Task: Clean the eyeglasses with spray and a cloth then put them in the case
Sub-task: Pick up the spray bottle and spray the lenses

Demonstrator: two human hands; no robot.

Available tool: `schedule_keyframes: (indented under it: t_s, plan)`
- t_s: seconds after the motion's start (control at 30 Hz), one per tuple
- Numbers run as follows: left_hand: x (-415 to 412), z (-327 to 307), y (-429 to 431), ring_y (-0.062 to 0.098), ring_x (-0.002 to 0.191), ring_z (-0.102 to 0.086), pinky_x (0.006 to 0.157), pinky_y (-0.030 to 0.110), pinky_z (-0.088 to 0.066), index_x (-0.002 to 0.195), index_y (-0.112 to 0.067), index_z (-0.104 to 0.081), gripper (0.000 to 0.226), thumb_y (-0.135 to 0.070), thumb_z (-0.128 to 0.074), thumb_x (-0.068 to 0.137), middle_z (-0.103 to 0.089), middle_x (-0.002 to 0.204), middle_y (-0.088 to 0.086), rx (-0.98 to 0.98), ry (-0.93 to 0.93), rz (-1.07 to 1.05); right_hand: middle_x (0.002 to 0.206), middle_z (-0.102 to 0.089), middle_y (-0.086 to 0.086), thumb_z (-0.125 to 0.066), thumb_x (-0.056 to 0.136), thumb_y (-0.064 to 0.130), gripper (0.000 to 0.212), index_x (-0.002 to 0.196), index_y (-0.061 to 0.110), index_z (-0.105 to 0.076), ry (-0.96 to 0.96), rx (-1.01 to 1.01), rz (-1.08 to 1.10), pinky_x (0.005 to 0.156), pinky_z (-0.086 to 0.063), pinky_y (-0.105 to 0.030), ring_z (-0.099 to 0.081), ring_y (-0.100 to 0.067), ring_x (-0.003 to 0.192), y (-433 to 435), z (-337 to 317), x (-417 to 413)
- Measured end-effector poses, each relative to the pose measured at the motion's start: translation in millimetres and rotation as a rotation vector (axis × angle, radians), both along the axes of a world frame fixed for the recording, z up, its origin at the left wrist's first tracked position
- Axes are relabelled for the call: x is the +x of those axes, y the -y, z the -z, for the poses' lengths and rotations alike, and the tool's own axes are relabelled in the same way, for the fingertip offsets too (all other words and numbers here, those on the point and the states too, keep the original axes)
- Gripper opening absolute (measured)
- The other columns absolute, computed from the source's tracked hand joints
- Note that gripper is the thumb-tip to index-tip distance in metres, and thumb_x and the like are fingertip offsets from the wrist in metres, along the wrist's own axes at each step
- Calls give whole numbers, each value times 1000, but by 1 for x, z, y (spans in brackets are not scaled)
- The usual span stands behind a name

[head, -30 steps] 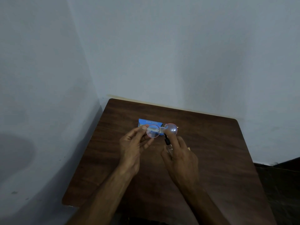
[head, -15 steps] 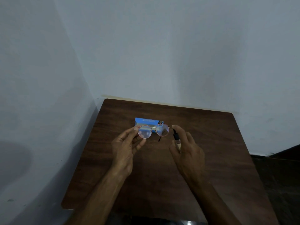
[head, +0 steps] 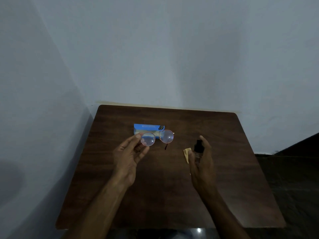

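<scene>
My left hand (head: 131,152) pinches round thin-rimmed eyeglasses (head: 157,137) by the left lens rim and holds them up above the table. Behind them a blue case (head: 146,127) lies flat on the table. My right hand (head: 202,157) grips a small clear spray bottle (head: 198,151) with a black top, index finger near the nozzle, well right of the glasses. A small yellowish cloth (head: 187,153) lies on the table just left of that hand, partly hidden by it.
A dark wooden table (head: 172,195) stands in a corner, with pale walls behind and to the left. Dark floor (head: 293,169) lies to the right of it.
My right hand has carried the spray bottle to the right, away from the glasses, uncovering the cloth. My left hand still holds the glasses in about the same place.
</scene>
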State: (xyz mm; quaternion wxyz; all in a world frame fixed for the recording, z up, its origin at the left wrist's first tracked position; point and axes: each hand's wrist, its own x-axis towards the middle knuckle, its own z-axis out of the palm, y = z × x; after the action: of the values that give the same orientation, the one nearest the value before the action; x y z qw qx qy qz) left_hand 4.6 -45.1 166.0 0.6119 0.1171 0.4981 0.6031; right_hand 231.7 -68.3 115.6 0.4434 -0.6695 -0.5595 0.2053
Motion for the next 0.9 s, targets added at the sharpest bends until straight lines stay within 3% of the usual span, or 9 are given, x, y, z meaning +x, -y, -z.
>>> schedule_keyframes:
  t_s: [0.1, 0.2, 0.4, 0.57, 0.7, 0.9]
  plan:
    - [3, 4, -1, 13, 79, -77, 71, 27, -66, 113, -7, -77, 18, -9, -69, 97, -80, 93, 8, 11, 32, 30, 115, -59, 20, -64, 101, 18, 43, 133, 41, -46, -77, 0, 88, 91, -56, -52, -61, -5, 105, 3, 25, 30]
    - [6, 10, -1, 12, 79, -77, 76, 27, -66, 113, -7, -76, 18, -9, -67, 98, -80, 91, 4, 18, 17, 59, 107, -58, 22, -66, 100, 17, 45, 117, 53, -44, -185, -47, 206, 85, -56, -59, -62, -9, 101, 4, 51, 58]
    - [13, 23, -1, 13, 85, -79, 72, 26, -66, 117, -5, -73, 21, -9, -65, 99, -80, 101, 6, -22, -30, 100, 121, -62, 2, -74, 93, 12, 42, 117, 29, -45, -192, -87, 289, 99, -52, -51, -60, -12, 110, -7, 90, 82]
    - [18, 29, -3, 16, 90, -80, 75, 27, -67, 119, -6, -73, 22, -9, -65, 99, -81, 105, 6, -60, -64, 121, 130, -60, 11, -77, 92, 17, 47, 121, 32, -42, -207, -195, 305, 98, -55, -55, -61, -16, 121, -11, 119, 89]
    - [21, 30, -2, 16, 90, -81, 76, 28, -67, 117, -7, -74, 21, -10, -68, 97, -81, 106, 7, -61, -71, 128, 137, -60, 8, -78, 91, 19, 49, 119, 36, -42, -217, -216, 297, 98, -55, -56, -60, -17, 126, -12, 130, 94]
    - [24, 30, 0, 16, 90, -81, 73, 27, -66, 113, -10, -76, 18, -10, -67, 97, -82, 105, 5, -67, -62, 151, 135, -57, 8, -80, 90, 18, 51, 126, 28, -45, -171, -188, 238, 99, -55, -49, -58, -13, 123, -9, 128, 99]
